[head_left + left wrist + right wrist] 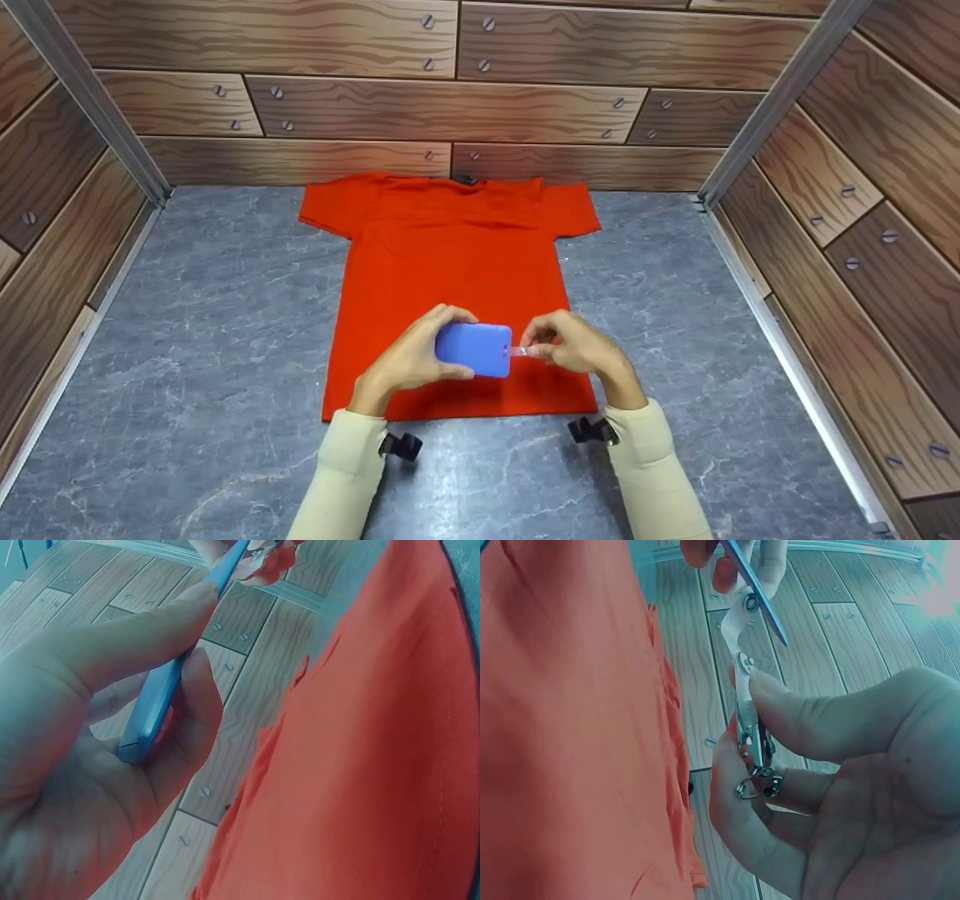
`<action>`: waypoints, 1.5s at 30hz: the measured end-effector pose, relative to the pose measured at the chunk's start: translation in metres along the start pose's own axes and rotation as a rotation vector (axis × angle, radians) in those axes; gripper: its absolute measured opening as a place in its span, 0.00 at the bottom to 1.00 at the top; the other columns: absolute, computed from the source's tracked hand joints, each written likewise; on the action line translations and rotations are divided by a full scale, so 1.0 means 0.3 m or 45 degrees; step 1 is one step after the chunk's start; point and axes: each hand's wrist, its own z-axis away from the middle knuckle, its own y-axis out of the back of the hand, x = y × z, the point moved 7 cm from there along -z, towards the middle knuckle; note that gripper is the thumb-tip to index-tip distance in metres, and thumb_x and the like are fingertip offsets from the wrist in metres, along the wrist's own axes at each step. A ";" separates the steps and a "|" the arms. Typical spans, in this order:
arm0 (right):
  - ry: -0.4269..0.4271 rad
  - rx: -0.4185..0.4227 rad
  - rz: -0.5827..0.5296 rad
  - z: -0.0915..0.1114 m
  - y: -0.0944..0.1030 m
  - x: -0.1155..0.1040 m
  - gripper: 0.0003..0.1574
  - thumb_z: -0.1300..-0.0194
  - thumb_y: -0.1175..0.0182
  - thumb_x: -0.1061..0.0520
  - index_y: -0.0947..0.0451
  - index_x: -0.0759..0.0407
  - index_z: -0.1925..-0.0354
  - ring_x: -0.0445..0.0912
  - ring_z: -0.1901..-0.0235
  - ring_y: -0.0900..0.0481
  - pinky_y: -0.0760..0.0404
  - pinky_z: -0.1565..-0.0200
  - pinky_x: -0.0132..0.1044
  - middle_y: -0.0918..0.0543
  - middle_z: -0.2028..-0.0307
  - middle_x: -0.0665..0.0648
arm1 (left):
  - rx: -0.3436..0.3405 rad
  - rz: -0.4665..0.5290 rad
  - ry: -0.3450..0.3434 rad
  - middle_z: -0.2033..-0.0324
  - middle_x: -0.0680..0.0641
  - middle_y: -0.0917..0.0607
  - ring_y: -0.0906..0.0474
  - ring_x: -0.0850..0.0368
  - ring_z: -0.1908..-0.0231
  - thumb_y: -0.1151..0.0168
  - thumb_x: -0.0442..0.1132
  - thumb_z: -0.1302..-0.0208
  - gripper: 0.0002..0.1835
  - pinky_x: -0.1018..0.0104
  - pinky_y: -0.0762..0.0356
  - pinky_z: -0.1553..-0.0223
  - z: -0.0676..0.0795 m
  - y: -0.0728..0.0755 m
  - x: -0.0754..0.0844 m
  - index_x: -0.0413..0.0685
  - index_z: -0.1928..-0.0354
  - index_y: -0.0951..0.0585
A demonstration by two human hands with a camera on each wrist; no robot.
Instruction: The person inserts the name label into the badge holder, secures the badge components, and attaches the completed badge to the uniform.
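My left hand point(411, 355) grips a flat blue badge holder point(474, 349) by its left end, thumb along the near edge and fingers at the far edge. The left wrist view shows the holder point(154, 709) nearly edge-on, between thumb and fingers. A short pale strap point(733, 628) is snapped to the holder's right end. My right hand point(576, 346) pinches the metal badge clip point(750, 731) at the strap's other end between thumb and forefinger. Both hands are above the lower part of a red T-shirt point(457, 262) that lies spread out flat.
The shirt lies on a grey marbled surface point(225, 300), its collar close to the wood-patterned back wall point(360, 109). Similar panels stand at left and right, with metal rails point(787, 352) along the edges. Each wrist carries a small black camera mount point(403, 446).
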 end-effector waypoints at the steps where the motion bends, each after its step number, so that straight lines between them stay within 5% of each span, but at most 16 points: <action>1: -0.004 -0.004 -0.006 0.000 -0.001 0.000 0.03 0.33 0.35 0.70 0.15 0.66 0.63 0.44 0.74 0.24 0.19 0.69 0.32 0.15 0.67 0.63 | -0.002 -0.001 0.001 0.41 0.48 0.23 0.24 0.43 0.39 0.19 0.43 0.46 0.35 0.43 0.18 0.41 0.000 -0.001 0.000 0.60 0.37 0.25; 15: -0.007 -0.036 -0.097 -0.001 -0.012 -0.021 0.03 0.32 0.35 0.66 0.15 0.64 0.60 0.51 0.69 0.20 0.11 0.61 0.51 0.15 0.63 0.63 | 0.001 -0.002 0.000 0.41 0.48 0.22 0.25 0.44 0.40 0.19 0.45 0.46 0.34 0.44 0.17 0.43 0.000 0.001 -0.009 0.61 0.37 0.25; 28: 0.037 0.040 -0.177 0.012 -0.006 -0.071 0.05 0.31 0.37 0.67 0.15 0.67 0.57 0.49 0.64 0.19 0.11 0.60 0.48 0.16 0.62 0.64 | -0.037 0.046 0.123 0.41 0.49 0.25 0.26 0.45 0.40 0.24 0.49 0.39 0.34 0.48 0.18 0.41 -0.001 -0.012 -0.052 0.60 0.33 0.27; 40: 0.039 0.061 -0.164 0.016 -0.005 -0.080 0.05 0.32 0.35 0.67 0.14 0.67 0.59 0.48 0.68 0.18 0.11 0.62 0.42 0.13 0.61 0.65 | -0.092 0.009 0.099 0.35 0.43 0.23 0.21 0.45 0.40 0.33 0.46 0.30 0.30 0.48 0.17 0.41 -0.004 -0.019 -0.051 0.51 0.29 0.28; 45: 0.054 0.068 -0.132 0.018 -0.001 -0.087 0.04 0.32 0.34 0.66 0.13 0.66 0.60 0.46 0.72 0.21 0.14 0.66 0.38 0.14 0.64 0.64 | -0.106 0.013 0.089 0.33 0.41 0.24 0.23 0.42 0.37 0.33 0.46 0.29 0.28 0.44 0.20 0.37 -0.003 -0.021 -0.047 0.55 0.30 0.28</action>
